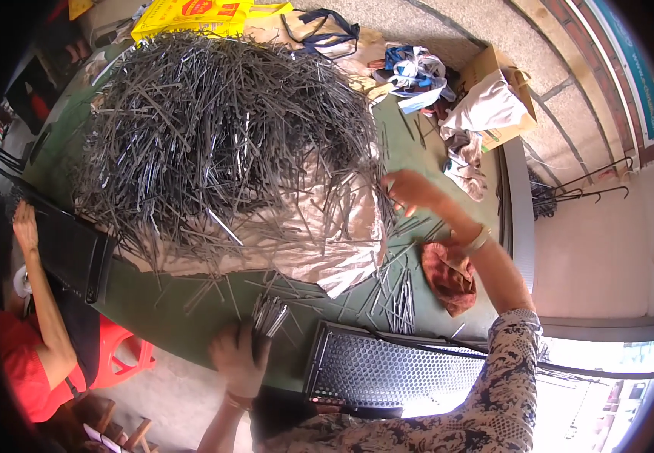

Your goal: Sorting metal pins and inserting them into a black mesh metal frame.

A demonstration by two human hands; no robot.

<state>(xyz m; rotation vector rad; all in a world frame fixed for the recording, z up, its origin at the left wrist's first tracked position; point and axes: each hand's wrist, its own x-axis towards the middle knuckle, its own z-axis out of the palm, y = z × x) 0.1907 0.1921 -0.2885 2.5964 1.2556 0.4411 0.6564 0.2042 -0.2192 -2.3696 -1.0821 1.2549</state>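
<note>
A big heap of thin dark metal strips (213, 128) lies on a pale woven sack (338, 241) spread over a green table. My left hand (240, 361), at the near edge of the table, is closed around a bundle of these strips (270, 313), whose shiny ends stick up past my fingers. To the right of the heap, my right hand (416, 192) reaches in among loose strips at the sack's edge. Its fingers are curled together, and what they pinch, if anything, is too small to make out. More loose strips (401, 302) lie on the table between my hands.
A perforated metal panel (402, 370) sits in front of me. Beside my right forearm lies a red-brown cloth (449, 278). Rags (417, 75), a cardboard box (504, 113) and a yellow bag (191, 16) line the far side. A co-worker's hand (25, 226) rests near a black tray (78, 245).
</note>
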